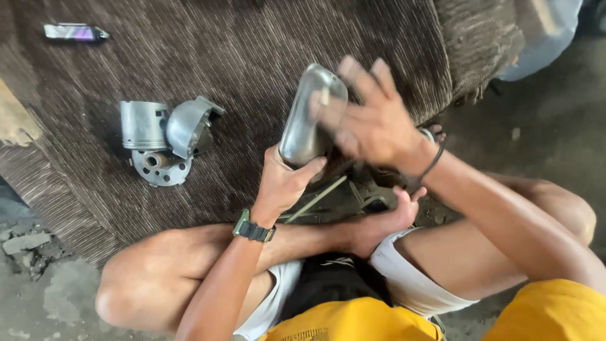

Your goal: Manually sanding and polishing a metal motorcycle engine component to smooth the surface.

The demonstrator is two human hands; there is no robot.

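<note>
My left hand (285, 182) grips the lower end of a rounded silver metal cover (307, 120) and holds it upright above my crossed legs. My right hand (369, 117) is blurred with motion. Its fingers are spread against the cover's right side and upper edge, and it holds nothing that I can make out. A dark watch sits on my left wrist, and a thin black band circles my right wrist.
On the brown ribbed mat (252, 44) lie a metal piston (144, 124), a grey curved housing (188, 125) and a round flange plate (161, 169). A small lighter-like object (74, 31) lies far left. Metal rods and tools (328, 192) rest by my feet. Rubble (25, 243) is at left.
</note>
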